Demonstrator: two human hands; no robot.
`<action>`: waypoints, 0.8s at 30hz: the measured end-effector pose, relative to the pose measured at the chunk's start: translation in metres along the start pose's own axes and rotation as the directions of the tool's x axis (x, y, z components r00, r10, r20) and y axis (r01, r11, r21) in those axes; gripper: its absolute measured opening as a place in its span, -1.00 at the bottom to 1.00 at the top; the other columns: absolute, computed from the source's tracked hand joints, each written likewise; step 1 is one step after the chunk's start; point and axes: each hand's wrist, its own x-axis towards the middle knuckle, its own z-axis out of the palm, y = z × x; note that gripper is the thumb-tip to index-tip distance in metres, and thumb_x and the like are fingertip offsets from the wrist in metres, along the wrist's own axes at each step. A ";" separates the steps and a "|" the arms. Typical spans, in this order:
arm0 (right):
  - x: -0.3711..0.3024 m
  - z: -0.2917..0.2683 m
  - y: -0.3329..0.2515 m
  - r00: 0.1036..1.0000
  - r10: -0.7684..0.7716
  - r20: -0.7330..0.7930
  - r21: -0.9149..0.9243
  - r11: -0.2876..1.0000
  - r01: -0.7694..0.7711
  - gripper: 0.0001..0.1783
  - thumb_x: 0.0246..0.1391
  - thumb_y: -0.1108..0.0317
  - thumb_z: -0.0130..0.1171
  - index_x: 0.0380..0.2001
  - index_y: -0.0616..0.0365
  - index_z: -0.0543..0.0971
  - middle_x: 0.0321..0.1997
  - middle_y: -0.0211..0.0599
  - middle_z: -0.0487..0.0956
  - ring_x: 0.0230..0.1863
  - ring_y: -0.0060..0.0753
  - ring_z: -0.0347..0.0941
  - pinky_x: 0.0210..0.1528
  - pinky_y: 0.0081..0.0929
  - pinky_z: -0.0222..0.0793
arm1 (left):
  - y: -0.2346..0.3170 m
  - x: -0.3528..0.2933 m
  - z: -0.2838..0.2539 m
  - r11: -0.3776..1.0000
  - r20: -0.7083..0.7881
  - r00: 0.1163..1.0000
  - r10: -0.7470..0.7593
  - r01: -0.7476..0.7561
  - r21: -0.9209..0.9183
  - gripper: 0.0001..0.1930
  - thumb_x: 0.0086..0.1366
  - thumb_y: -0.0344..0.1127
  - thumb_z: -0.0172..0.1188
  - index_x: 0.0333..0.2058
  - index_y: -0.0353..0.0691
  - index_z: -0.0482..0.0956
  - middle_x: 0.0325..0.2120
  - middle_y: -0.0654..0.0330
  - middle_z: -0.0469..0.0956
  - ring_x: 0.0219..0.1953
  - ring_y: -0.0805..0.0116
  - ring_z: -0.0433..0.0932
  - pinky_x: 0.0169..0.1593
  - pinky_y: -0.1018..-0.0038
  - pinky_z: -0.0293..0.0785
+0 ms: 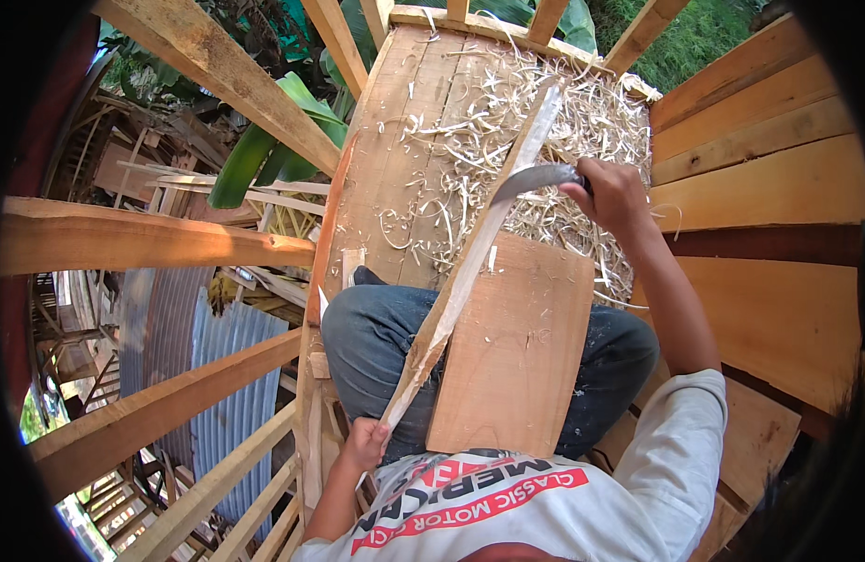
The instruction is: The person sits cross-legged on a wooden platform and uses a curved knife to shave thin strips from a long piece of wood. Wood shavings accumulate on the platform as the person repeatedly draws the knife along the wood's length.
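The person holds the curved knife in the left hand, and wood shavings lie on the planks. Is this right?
Wrong side: the head view shows the curved knife in the right hand. Wood shavings do lie on the planks.

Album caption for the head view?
Left hand grips a long wooden strip; right hand holds a curved knife against it, near curly wood shavings.

The single fisheye view looks steeply down from the wearer's head, close above the printed T-shirt (507,501), facing forward along the plank floor (400,122). It takes in both the left hand (364,444) and right hand (618,195); the lower-right dark blur (812,487) may be hair.
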 end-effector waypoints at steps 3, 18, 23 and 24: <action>-0.009 -0.004 0.019 0.979 0.202 0.036 -0.061 0.978 -0.200 -0.39 0.13 -0.22 -0.05 -0.66 0.13 0.45 -0.81 -0.24 0.42 -0.74 -0.16 0.43 -0.67 -0.29 0.31 | 0.013 0.001 0.009 0.997 0.000 0.998 -0.062 0.062 0.038 -0.35 0.27 0.22 -0.06 -0.76 -0.24 0.32 -0.85 0.33 0.30 -0.81 0.58 0.29 -0.73 0.59 0.17; 0.001 -0.051 -0.032 0.710 0.351 0.611 0.442 0.593 -0.673 -0.63 0.15 0.08 0.07 -0.47 0.21 0.46 -0.72 -0.44 0.36 -0.67 -0.56 0.35 -0.60 -0.60 0.18 | 0.002 -0.001 0.006 0.999 -0.033 0.999 -0.027 0.027 -0.021 -0.34 0.23 0.28 -0.04 -0.75 -0.24 0.32 -0.84 0.34 0.29 -0.81 0.57 0.30 -0.72 0.60 0.20; -0.004 -0.081 -0.042 0.711 0.111 0.694 0.676 0.239 -0.697 -0.83 0.19 0.28 0.04 -0.33 0.17 0.40 -0.74 -0.53 0.31 -0.86 -0.67 0.24 -0.86 -0.66 0.09 | 0.002 0.000 0.001 0.999 -0.006 0.999 -0.037 0.037 -0.020 -0.32 0.22 0.30 -0.05 -0.75 -0.24 0.32 -0.84 0.34 0.29 -0.81 0.58 0.29 -0.72 0.61 0.20; -0.003 -0.081 -0.039 0.688 0.112 0.717 0.643 0.276 -0.715 -0.82 0.19 0.27 0.04 -0.33 0.18 0.40 -0.75 -0.53 0.30 -0.87 -0.68 0.22 -0.87 -0.67 0.07 | 0.002 0.000 0.001 1.000 -0.002 1.000 -0.019 0.019 0.005 -0.33 0.22 0.29 -0.05 -0.75 -0.24 0.32 -0.85 0.34 0.29 -0.81 0.58 0.29 -0.72 0.61 0.19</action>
